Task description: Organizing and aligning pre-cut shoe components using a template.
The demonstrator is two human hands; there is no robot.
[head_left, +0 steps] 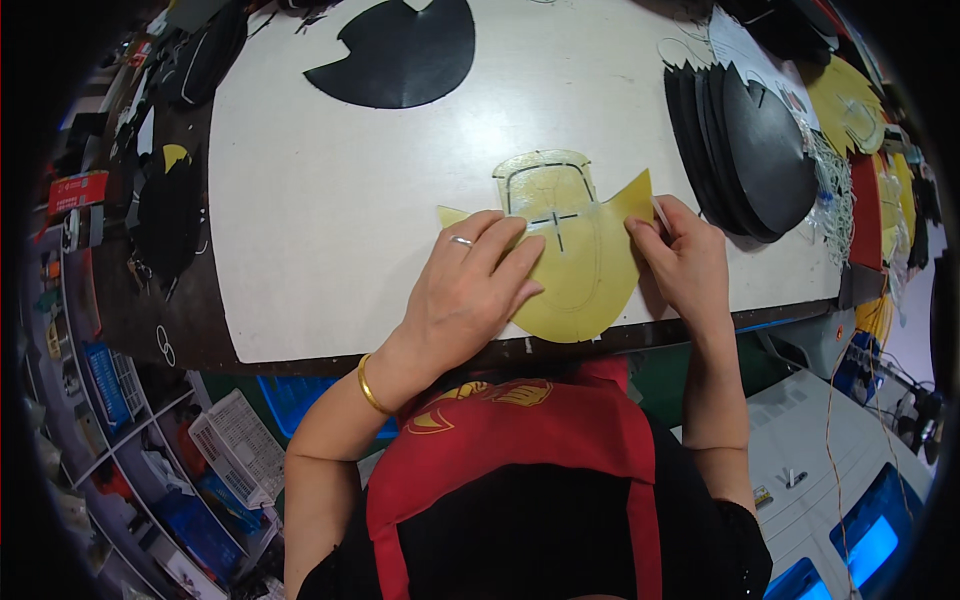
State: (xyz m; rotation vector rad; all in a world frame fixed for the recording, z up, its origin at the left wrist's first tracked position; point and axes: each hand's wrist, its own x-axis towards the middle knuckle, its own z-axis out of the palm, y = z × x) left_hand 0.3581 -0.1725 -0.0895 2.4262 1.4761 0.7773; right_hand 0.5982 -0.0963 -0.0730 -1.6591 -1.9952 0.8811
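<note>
A yellow pattern piece (585,300) with a rounded near end and pointed side tips lies at the table's front edge. On its far part sits a glossy, see-through yellowish panel (545,180) with black dashes along its rim and a black cross mark. My left hand (465,285), fingers bent, covers the piece's left side and holds it there. With thumb and fingers closed, my right hand (685,255) pinches the right edge below the raised tip. A thin whitish thing shows between those fingers; I cannot make out what it is.
A black notched piece (410,55) lies at the far side of the white tabletop (300,220). Several black pieces (745,150) stand stacked at the right, beside pale threads (832,190). Black items (168,215) lie at the left edge. A grey machine (800,450) stands lower right.
</note>
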